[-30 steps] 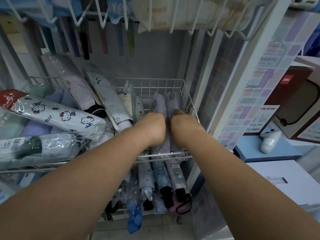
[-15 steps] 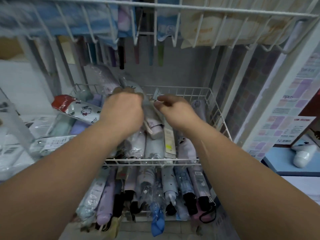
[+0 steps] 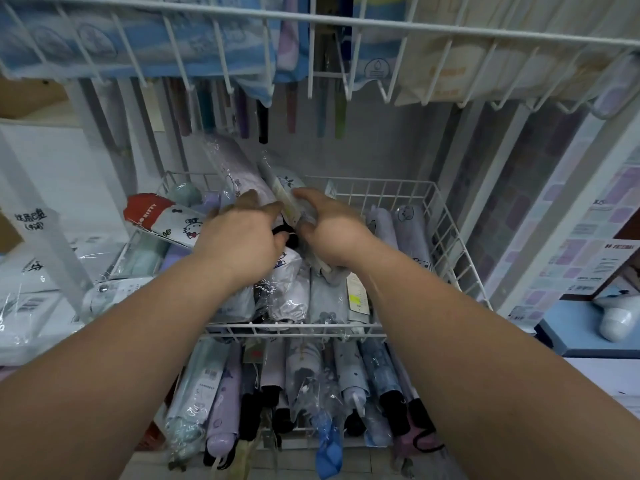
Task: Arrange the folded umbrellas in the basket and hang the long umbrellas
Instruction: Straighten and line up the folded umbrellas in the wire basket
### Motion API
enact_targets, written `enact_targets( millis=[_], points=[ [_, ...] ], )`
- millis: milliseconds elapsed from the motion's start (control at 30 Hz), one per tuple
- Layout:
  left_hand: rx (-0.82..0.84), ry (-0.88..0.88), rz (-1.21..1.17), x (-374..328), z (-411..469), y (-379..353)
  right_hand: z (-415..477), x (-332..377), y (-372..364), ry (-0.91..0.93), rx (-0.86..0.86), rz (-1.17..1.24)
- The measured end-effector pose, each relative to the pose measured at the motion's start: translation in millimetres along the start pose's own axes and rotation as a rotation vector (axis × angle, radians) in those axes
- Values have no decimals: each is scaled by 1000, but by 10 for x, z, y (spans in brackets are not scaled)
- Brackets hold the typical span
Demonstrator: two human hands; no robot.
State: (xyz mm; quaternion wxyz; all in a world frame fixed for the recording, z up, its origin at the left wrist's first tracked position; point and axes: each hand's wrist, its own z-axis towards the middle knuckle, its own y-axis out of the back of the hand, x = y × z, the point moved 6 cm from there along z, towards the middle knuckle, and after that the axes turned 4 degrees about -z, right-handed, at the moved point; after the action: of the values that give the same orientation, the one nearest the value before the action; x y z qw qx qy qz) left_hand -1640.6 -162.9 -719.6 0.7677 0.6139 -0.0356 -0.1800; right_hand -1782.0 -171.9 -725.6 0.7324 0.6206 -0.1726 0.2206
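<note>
Curling fingers (image 3: 251,199), the left hand (image 3: 242,239) is gripping one lilac umbrella (image 3: 235,168), the right hand (image 3: 334,233) one white umbrella (image 3: 289,178). One wire basket (image 3: 446,237) is holding both.

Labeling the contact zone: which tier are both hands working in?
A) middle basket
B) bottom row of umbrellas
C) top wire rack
A: the left hand and the right hand, which grips a wrapped umbrella, are inside the middle basket, below the top rack and above the bottom row.
</note>
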Motion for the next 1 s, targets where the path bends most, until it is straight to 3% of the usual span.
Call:
enact_targets(
  millis=[100, 200, 433, 733, 1000],
  points=[
    [-55, -28, 24, -115, 7, 81, -63, -78, 31, 25, -68, 69],
    [-113, -120, -104, -385, 12, 130, -201, -282, 176, 9, -173, 129],
    [-29, -199, -412, -1186, 180, -105, -627, -824, 593, -84, -283, 274],
    [151, -109, -700, -1780, 345, -735, -891, -1413, 663, -211, -245, -81],
    [226, -114, -751, -1824, 388, -948, -837, -1456, 594, -236, -19, -275]
  ],
)
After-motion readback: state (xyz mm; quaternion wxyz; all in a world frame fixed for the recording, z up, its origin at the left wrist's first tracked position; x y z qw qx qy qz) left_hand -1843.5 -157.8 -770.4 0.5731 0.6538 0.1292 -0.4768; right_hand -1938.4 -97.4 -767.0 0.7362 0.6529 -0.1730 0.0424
